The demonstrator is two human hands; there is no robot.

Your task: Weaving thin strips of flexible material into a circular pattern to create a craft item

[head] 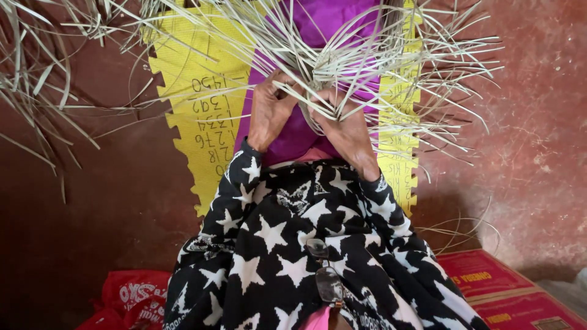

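A woven piece of pale dry palm strips (pixel 342 67) fans out in front of me, with many loose strip ends sticking out on all sides. My left hand (pixel 269 110) grips strips at its lower left edge, fingers curled around them. My right hand (pixel 342 125) pinches strips at its lower middle, touching the weave. Both hands are close together over a purple cloth (pixel 293 137) on my lap. My sleeves are black with white stars (pixel 287 244).
A yellow foam mat (pixel 195 104) with a jagged edge and handwriting lies on the red-brown floor. More loose palm strips (pixel 36 79) lie at the far left. A red cardboard box (pixel 507 287) sits at the lower right, a red bag (pixel 131 296) at the lower left.
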